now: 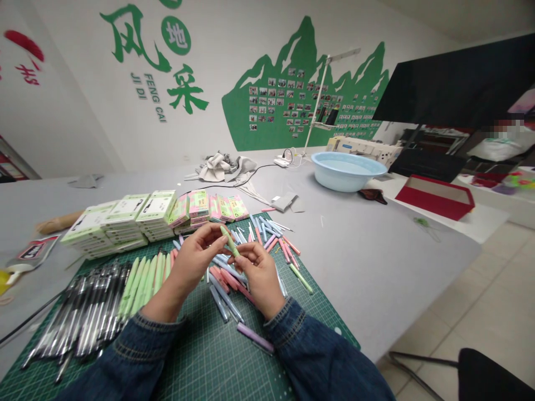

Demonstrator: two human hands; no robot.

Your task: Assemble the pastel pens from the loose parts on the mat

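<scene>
Head view: left hand (194,262) and right hand (261,277) hold a pale green pen (230,241) above a green cutting mat (209,356).
Fingers (216,234) of both hands closed on the pen, which is over the mat's centre; loose pastel pens (267,240) lie on the mat, black pens (79,317) at its left, stacked boxes (156,214) along its far edge.

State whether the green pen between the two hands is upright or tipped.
Tipped: the green pen slants, upper end at the left hand, lower end at the right hand.

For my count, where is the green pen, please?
In the head view, the green pen is held between the left hand and the right hand, above the green cutting mat.
</scene>
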